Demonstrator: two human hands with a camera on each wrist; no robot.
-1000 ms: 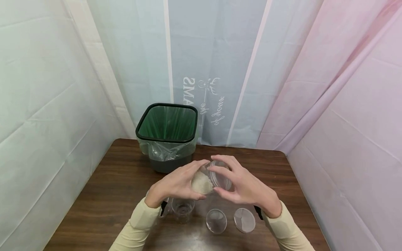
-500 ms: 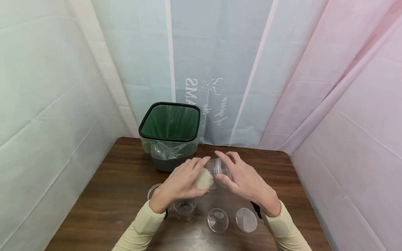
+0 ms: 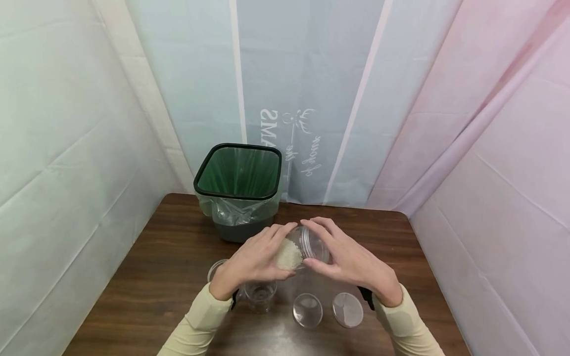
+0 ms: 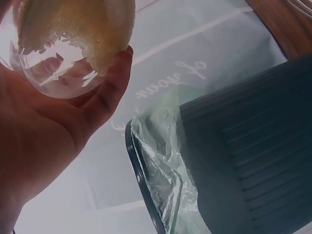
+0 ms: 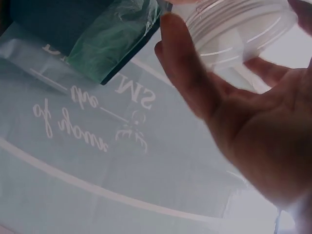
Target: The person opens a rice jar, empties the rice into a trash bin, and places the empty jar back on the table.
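My left hand (image 3: 254, 259) grips a clear plastic jar (image 4: 63, 73) partly filled with white rice (image 3: 288, 255). My right hand (image 3: 352, 262) holds a second clear jar (image 3: 318, 248), whose ridged threaded neck (image 5: 234, 24) faces the rice jar. Both lie tipped on their sides above the table, mouth to mouth; whether their rims touch cannot be told. In the left wrist view, loose rice grains spread along the wall of the left jar. No rice is visible in the right jar.
Below stands a clear jar (image 3: 260, 298); another clear round item (image 3: 214, 268) is partly hidden by the left wrist. Two clear round lids (image 3: 307, 310) (image 3: 347, 310) lie on the brown table (image 3: 147, 287). Behind the hands is a bin (image 3: 242, 227) with a bag liner.
My right fingers and thumb have shifted around the right jar, and its tilt has changed slightly. My left hand still holds the rice jar in nearly the same place.
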